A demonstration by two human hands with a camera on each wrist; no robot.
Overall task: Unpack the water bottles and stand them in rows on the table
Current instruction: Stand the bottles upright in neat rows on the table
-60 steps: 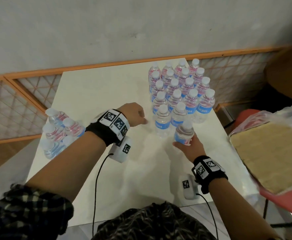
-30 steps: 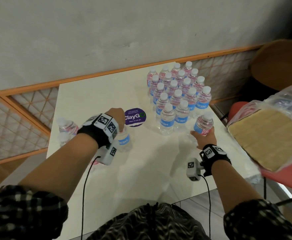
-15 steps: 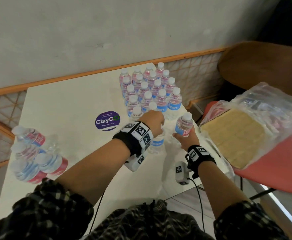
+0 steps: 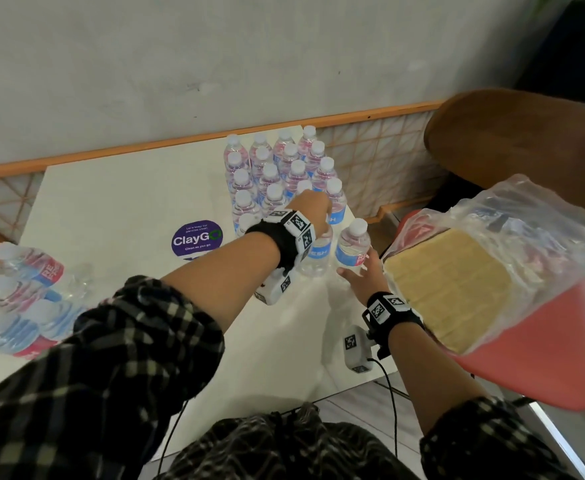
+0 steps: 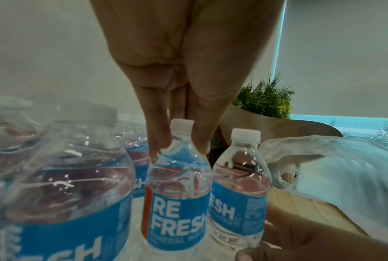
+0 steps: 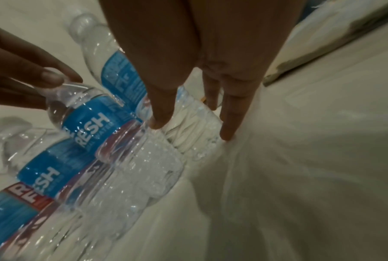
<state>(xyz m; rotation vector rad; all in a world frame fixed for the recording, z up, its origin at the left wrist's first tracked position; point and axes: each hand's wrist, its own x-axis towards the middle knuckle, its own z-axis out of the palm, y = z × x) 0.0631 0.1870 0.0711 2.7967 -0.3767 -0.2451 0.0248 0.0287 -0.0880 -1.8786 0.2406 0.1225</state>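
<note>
Several clear water bottles with blue labels stand in rows [image 4: 277, 174] at the table's far right. My left hand [image 4: 313, 211] reaches over the front row and pinches the neck of one upright bottle [image 5: 177, 203] just under its white cap. Right beside it stands another bottle [image 4: 352, 247] at the row's right end. My right hand [image 4: 358, 271] is low behind that bottle, its thumb [image 6: 158, 114] and fingers straight on either side of the ribbed base. A torn pack of more bottles [image 4: 24, 299] lies at the table's left edge.
The white table [image 4: 111, 202] carries a purple ClayGo sticker [image 4: 196, 239]. A red chair [image 4: 543, 358] to the right holds a plastic bag with a cardboard sheet [image 4: 450, 282], close to my right hand. A wooden chair [image 4: 526, 133] and a wall stand behind.
My left hand carried a bottle from the left of the table to the front row. My right hand set its bottle down at the row's right end and straightened its fingers.
</note>
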